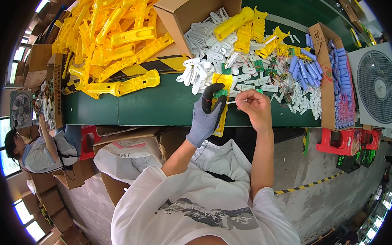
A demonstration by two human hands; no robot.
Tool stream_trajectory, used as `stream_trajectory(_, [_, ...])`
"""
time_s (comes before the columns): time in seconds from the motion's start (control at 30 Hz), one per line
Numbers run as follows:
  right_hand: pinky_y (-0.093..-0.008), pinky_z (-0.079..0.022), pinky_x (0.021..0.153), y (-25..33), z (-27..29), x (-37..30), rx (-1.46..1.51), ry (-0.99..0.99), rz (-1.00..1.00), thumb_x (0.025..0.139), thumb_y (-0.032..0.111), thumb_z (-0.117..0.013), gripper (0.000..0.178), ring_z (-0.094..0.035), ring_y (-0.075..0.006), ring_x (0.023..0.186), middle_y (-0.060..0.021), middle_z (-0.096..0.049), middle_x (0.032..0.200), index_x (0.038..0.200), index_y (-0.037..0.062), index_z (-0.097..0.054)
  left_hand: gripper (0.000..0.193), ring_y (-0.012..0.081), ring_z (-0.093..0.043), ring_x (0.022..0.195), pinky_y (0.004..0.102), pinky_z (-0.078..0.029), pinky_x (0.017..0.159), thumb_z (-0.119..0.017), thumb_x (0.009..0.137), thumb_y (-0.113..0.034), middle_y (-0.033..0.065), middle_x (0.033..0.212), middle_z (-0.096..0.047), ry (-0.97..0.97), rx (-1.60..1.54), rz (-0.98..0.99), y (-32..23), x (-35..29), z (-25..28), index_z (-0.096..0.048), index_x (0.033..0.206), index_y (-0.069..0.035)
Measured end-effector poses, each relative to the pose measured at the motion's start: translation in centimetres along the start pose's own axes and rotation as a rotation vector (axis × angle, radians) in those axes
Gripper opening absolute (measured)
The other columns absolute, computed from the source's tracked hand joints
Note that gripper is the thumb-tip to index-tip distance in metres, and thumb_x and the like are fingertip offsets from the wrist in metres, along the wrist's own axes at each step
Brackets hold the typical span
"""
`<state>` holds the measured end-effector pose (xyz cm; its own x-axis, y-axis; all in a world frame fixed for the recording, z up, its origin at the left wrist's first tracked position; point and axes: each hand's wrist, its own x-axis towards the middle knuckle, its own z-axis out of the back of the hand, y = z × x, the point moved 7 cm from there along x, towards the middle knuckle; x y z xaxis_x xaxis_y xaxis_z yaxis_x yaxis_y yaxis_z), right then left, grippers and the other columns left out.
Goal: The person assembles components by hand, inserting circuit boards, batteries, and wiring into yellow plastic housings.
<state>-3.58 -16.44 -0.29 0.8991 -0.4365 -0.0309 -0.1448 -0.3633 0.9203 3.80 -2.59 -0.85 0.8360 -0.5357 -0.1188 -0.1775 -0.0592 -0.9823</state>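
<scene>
My left hand (200, 116), in a grey glove with black fingers, is closed on a small green circuit board (221, 92). Behind and below that hand lies a yellow plastic shell (220, 127), upright in view and reaching past the table's near edge; whether the fingers also grip it I cannot tell. Bare and pinched, my right hand (258, 108) holds a thin white stick-like piece (231, 102) with its tip close to the board. A thin red wire runs beside the board at the left fingers.
Yellow shells (134, 36) are heaped at the far left, behind a striped edge. White plastic parts (216, 49) spill from a cardboard box (182, 14). Blue cylindrical cells (305, 71) lie right, beside a boxful. A fan (378, 83) stands far right; another person (44, 149) sits left.
</scene>
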Motion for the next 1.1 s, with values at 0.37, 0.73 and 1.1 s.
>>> stream_trajectory(0.37, [-0.0188,-0.05,0.069,-1.0,-1.0,-0.1,-0.079,-0.018,-0.067,0.079,0.0,-0.073,0.034,-0.061,-0.0055,0.076,-0.0054,-0.064,0.088,0.109,0.0002,-0.057,0.027,0.0112,-0.057,0.09,0.0273,-0.047,0.081,-0.056,0.091,-0.006,0.0097,0.102,-0.065,-0.003,0.121,-0.125,-0.1,-0.2,0.1,-0.056,0.118,-0.001])
stream_trajectory(0.73, [-0.0229,-0.053,0.074,0.0,-1.9,-1.3,-0.361,-0.165,0.114,0.08,-0.003,-0.071,0.033,-0.064,-0.0097,0.081,-0.0095,-0.068,0.098,0.112,-0.0045,-0.062,0.026,0.0108,-0.057,0.085,0.0271,-0.047,0.076,-0.056,0.092,-0.007,0.0097,0.097,-0.064,-0.043,0.205,-0.194,-0.6,-0.1,-0.1,-0.056,0.117,-0.001])
stream_trajectory(1.1, [-0.0247,-0.055,0.072,-0.6,-2.0,-2.0,-0.287,-0.166,-0.054,0.081,0.001,-0.072,0.038,-0.068,-0.0123,0.079,-0.0129,-0.071,0.095,0.118,-0.0044,-0.062,0.022,0.0111,-0.054,0.081,0.028,-0.047,0.074,-0.054,0.092,-0.004,0.0102,0.092,-0.064,-0.107,0.21,-0.176,-0.9,-0.4,-0.5,-0.057,0.112,0.002])
